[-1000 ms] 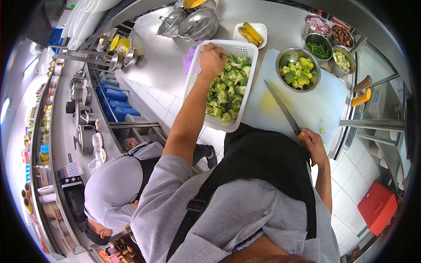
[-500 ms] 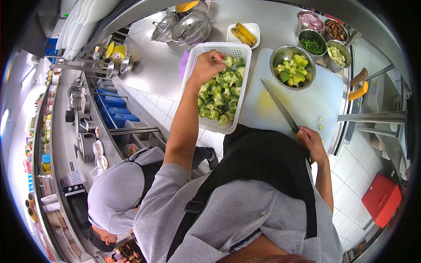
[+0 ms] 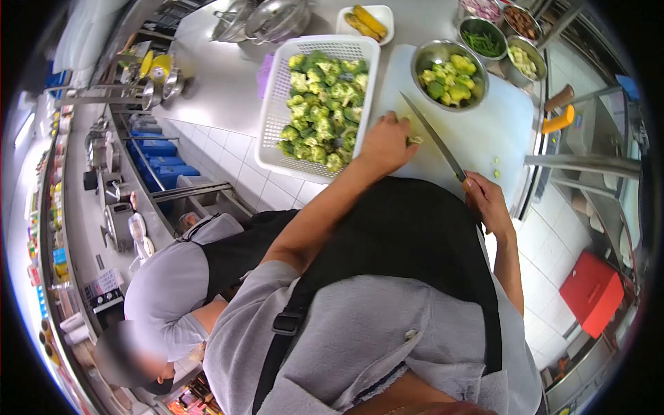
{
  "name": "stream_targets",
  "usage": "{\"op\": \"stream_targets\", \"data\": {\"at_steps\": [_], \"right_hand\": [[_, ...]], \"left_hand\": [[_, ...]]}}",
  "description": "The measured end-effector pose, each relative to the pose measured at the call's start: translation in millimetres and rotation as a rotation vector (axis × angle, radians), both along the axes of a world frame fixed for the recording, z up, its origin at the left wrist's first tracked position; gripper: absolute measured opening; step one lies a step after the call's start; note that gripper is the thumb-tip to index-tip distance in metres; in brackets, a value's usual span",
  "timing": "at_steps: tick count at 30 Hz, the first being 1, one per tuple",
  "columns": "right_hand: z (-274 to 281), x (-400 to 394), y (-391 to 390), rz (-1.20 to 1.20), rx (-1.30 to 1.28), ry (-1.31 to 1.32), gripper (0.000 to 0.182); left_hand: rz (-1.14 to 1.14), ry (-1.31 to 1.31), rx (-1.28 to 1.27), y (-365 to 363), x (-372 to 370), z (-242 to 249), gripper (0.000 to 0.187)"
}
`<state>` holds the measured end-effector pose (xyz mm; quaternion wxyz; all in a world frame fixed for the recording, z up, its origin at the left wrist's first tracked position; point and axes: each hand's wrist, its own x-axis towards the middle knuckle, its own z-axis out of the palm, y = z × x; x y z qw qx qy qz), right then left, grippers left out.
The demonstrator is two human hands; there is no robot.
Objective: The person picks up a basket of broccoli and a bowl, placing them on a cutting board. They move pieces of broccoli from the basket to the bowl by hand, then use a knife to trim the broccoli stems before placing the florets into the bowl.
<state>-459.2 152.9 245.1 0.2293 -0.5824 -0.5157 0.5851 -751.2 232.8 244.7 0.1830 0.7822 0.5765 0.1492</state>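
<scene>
My left hand (image 3: 389, 144) is over the near left part of the white cutting board (image 3: 512, 124), closed on a small broccoli piece (image 3: 414, 140) that shows at its right side. In my right hand (image 3: 486, 200) is the handle of a long knife (image 3: 437, 140), its blade slanting up and left over the board. Left of the board, a white perforated basket (image 3: 266, 131) holds many broccoli florets (image 3: 321, 104). At the board's far edge stands a metal bowl (image 3: 417, 66) with cut broccoli (image 3: 449, 79) in it.
A white dish (image 3: 342, 19) with yellow pieces and metal strainers (image 3: 277, 19) stand at the back. Metal containers of green beans (image 3: 483, 43), onion, meat and pale cubes (image 3: 522, 62) are at the back right. Another person (image 3: 169, 283) bends over at the lower left.
My left hand has moved from the basket to the board, with a broccoli piece in it. My right hand still holds the knife. The whole view has shifted a little.
</scene>
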Motion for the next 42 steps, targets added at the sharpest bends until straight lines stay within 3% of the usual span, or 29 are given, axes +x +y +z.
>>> {"op": "stream_targets", "data": {"at_steps": [6, 22, 30, 31, 34, 39, 42], "right_hand": [[11.0, -4.4, -5.6, -0.013, 0.006, 0.029, 0.034], [18.6, -6.2, -6.6, 0.100, 0.056, -0.091, 0.032], [8.5, -9.7, -4.1, 0.165, 0.214, -0.144, 0.031], [4.7, -13.4, -1.0, 0.168, 0.249, -0.109, 0.031], [4.4, -11.8, 8.9, 0.128, 0.039, -0.034, 0.030], [1.5, -4.8, 11.6, 0.092, -0.034, 0.028, 0.030], [4.6, -4.7, 12.0, 0.110, -0.016, -0.028, 0.030]], "left_hand": [[0.117, -0.209, 0.038, -9.7, -3.3, -7.5, 0.033], [0.133, -0.311, -0.058, -9.8, -3.4, -24.1, 0.034], [0.133, -0.381, -0.118, -9.8, -2.3, -27.3, 0.029], [0.112, -0.357, -0.089, -10.6, -2.6, -26.5, 0.030], [0.070, -0.310, 0.017, -11.4, -2.9, -11.0, 0.028], [0.238, -0.331, 0.160, 28.0, -53.2, 49.9, 0.026], [0.452, -0.183, 0.396, 82.2, -116.3, 36.5, 0.026]]}}
